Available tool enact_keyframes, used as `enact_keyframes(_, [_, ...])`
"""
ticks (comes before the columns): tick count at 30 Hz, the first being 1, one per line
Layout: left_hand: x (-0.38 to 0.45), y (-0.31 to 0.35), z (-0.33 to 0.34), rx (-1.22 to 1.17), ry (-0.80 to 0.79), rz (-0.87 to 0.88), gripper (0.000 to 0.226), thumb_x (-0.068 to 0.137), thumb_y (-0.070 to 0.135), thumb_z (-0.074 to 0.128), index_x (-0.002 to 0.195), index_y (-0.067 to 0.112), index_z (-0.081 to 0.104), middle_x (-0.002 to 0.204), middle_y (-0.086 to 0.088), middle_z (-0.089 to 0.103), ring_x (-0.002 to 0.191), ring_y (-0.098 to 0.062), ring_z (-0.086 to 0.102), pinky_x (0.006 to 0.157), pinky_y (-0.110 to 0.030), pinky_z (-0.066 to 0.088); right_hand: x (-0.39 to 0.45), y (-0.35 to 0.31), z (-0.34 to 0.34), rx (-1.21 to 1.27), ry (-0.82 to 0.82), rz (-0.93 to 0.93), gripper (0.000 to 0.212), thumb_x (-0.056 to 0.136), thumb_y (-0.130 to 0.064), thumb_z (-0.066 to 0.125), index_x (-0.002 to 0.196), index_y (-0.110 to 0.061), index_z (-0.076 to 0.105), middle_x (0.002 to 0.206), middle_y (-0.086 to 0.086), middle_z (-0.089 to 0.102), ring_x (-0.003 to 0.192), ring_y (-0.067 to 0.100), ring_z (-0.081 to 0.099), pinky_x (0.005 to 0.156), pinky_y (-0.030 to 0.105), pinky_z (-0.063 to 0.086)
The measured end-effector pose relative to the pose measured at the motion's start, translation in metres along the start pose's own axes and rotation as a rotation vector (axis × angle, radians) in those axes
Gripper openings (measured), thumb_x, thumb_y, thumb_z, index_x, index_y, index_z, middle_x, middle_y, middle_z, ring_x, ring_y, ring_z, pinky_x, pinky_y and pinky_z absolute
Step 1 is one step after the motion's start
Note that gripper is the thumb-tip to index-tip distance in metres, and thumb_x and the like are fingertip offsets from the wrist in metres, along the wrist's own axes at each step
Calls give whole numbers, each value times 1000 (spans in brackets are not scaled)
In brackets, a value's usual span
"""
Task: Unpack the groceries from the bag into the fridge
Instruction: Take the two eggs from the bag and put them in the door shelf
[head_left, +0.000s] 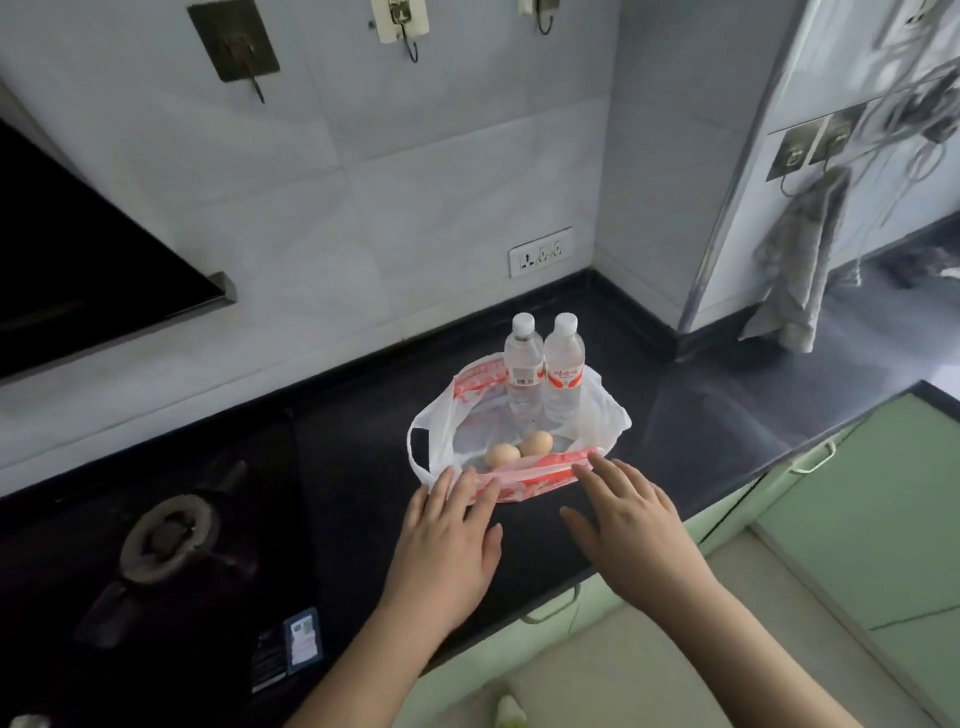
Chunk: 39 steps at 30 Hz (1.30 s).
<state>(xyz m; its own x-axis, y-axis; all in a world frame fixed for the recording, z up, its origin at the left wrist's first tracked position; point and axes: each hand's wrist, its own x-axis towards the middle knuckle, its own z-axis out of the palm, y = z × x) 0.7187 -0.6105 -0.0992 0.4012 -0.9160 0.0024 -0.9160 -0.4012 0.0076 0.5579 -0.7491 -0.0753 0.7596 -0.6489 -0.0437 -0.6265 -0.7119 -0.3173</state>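
- While both hands reach over the dark countertop (701, 415), the white and red plastic bag (467, 410) lies spread open just beyond their fingertips, near the counter's front edge.
- Left hand (449, 535): fingers straight and relaxed, grasping nothing; the fingertips lie over the bag's near red-printed rim, seemingly touching it, though contact is hard to confirm from this angle.
- Right hand (628, 525): fingers likewise extended and loose, holding nothing, their tips at the right end of the same rim.
- Two eggs (519, 449) sit side by side inside the bag, just past the rim and between the two hands' fingertips.
- Two water bottles (543, 369) stand upright, touching each other, at the bag's far side, well beyond the fingers.
- A gas burner (166, 538) lies left of the bag; a wall socket (540, 252) is mounted behind it.
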Motion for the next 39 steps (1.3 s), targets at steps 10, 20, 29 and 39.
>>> enact_keyframes(10, [70,-31,42,-127,44,85,46,93,36,52,137,21,50,133,-5,57,128,-26,49,109,-45,39,64,-7,30,-62,53,-53,45,83,-38,67,124,-22,59,129,0,61,121,25,56,98,40,45])
enact_keyframes(20, [117,-43,74,-128,-63,103,47,90,26,62,133,20,45,128,-5,56,121,-25,54,101,-41,43,116,2,44,-33,-91,-23,46,96,-42,45,141,-31,41,150,-8,38,137,18,36,113,36,26])
enact_keyframes(29, [163,-37,101,-123,-212,-31,52,95,20,56,143,21,36,136,-6,47,125,-27,46,101,-39,38,168,32,90,-18,-195,-47,37,97,-31,48,133,-27,49,139,-3,49,125,24,50,102,37,39])
enact_keyframes(39, [179,-26,112,-81,-282,-102,65,91,16,61,148,21,31,145,-9,41,132,-30,43,108,-43,36,212,53,124,-146,-363,-167,49,96,-29,50,143,-28,36,147,0,37,133,26,38,109,39,33])
